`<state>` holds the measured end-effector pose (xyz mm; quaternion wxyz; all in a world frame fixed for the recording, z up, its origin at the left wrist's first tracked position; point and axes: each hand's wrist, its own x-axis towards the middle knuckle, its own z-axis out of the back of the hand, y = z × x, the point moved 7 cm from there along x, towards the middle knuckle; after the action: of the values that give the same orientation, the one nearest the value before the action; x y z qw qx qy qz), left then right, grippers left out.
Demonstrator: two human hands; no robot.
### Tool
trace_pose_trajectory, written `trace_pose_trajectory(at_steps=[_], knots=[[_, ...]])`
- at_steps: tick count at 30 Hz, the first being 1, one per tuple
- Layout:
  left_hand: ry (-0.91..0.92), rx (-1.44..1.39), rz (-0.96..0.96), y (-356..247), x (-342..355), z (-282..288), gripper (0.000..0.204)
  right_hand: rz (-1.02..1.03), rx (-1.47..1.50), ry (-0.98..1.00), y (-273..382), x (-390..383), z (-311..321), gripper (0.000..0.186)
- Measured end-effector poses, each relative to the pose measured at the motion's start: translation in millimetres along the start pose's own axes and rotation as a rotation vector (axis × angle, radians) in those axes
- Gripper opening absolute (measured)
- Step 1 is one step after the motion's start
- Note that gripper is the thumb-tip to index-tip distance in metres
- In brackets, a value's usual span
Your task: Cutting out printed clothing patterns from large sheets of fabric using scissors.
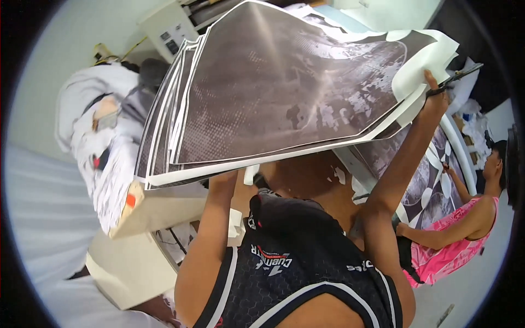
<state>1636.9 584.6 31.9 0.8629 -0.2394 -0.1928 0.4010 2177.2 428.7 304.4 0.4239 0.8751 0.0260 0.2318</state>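
Note:
A stack of large printed sheets [262, 98], dark grey-brown with white borders and pale mottled patches, is held up in front of me and spans much of the view. My left hand [223, 179] reaches under its near edge, and the stack hides the fingers. At the right end, my right hand [436, 98] is closed round a dark pair of scissors [462, 74], blades pointing away to the right. One finger of that hand lies up against the white, curling edge of the sheets.
At the right, a co-worker in a pink sleeveless top [454, 240] reaches over a table with similar prints [421, 169]. White cloth [117, 164] is piled on a pale surface at the left. Paper scraps [339, 175] lie on the brown floor. A white control box [169, 30] stands behind.

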Motion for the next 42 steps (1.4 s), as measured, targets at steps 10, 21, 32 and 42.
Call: trace_pose_trajectory(at_steps=[10, 21, 32, 42], knots=[[-0.015, -0.120, 0.428, -46.9, -16.8, 12.4, 0.044, -0.159, 0.209, -0.001, -52.4, -33.0, 60.0, 0.038], [-0.227, 0.529, 0.436, -68.3, -31.4, -45.6, 0.033, -0.340, 0.437, 0.131, -174.7, 36.7, 143.4, 0.031], [-0.146, 1.841, 0.685, -313.7, -40.7, -249.7, 0.033, -0.723, 0.736, 0.426, -361.9, 164.8, 150.8, 0.038], [-0.798, 0.992, 1.005, -362.1, -189.2, -366.6, 0.044, -0.833, 0.606, 0.835, -454.7, -24.8, 13.4, 0.032]])
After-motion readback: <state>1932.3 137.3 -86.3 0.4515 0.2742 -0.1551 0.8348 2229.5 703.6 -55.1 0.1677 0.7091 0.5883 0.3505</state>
